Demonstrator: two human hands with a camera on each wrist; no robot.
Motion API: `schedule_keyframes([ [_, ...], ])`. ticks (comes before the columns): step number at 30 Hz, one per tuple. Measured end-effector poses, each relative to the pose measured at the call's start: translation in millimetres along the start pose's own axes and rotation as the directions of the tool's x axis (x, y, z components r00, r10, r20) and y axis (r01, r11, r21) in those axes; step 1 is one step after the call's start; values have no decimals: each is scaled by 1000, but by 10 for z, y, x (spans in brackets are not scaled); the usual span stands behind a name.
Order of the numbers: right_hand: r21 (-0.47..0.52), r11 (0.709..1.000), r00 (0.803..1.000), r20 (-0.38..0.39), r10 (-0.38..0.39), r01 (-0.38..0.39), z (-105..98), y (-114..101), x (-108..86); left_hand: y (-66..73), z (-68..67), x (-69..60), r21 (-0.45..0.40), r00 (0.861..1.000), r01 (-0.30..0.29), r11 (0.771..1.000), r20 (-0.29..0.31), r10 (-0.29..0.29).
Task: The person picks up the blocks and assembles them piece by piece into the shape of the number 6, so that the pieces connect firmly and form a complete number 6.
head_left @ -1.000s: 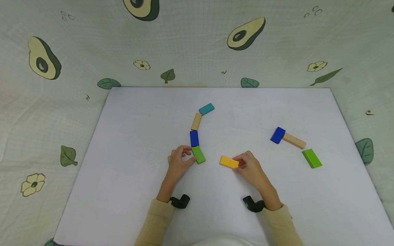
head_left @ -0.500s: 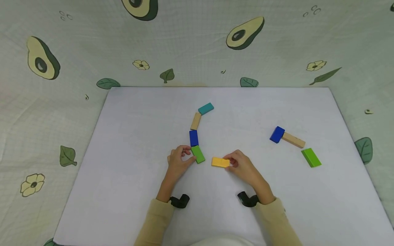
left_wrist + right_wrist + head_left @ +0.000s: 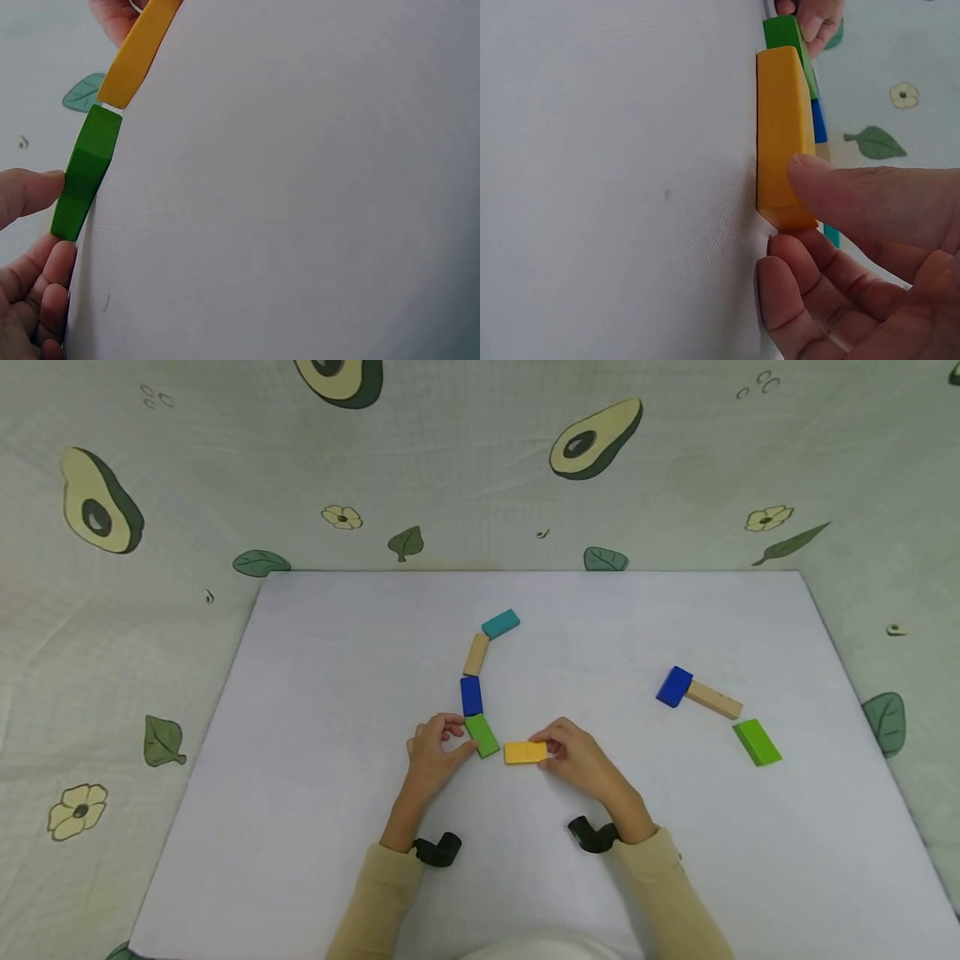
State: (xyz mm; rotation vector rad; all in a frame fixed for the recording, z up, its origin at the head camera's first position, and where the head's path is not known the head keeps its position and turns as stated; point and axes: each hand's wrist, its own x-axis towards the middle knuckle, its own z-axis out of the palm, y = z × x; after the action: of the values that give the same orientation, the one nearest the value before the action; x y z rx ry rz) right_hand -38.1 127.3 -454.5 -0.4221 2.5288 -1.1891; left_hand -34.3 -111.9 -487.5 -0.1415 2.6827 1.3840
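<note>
The right hand (image 3: 581, 762) pinches one end of a yellow block (image 3: 522, 752) between thumb and fingers; in the right wrist view the thumb lies on the side of the yellow block (image 3: 781, 127). A narrow gap separates that block from a green block (image 3: 482, 736). Around the green block's two ends the left hand (image 3: 435, 753) has its thumb and fingers, and the left wrist view shows them touching the green block (image 3: 86, 169). Beyond it, end to end, lie a blue block (image 3: 472, 696), a wooden block (image 3: 476, 654) and a teal block (image 3: 501, 624).
Towards the right of the white table (image 3: 315, 652) a second blue block (image 3: 674, 686) touches a second wooden block (image 3: 714, 699), with another green block (image 3: 757, 742) just beyond. Patterned cloth (image 3: 465, 452) surrounds the table's back and sides.
The right hand has moved left with the yellow block, which has turned slightly and come closer to the green block. The left hand has stayed in place.
</note>
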Motion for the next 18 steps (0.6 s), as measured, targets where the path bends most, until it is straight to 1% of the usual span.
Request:
schedule_keyframes([
  [12,0,1000,999,50,10,-10,-12,-10,59,24,-11,-1,2,1000,4,1000,3,-4],
  [18,-8,1000,998,55,18,-18,-10,-10,58,30,-18,-9,-1,1000,1,1000,4,-1],
])
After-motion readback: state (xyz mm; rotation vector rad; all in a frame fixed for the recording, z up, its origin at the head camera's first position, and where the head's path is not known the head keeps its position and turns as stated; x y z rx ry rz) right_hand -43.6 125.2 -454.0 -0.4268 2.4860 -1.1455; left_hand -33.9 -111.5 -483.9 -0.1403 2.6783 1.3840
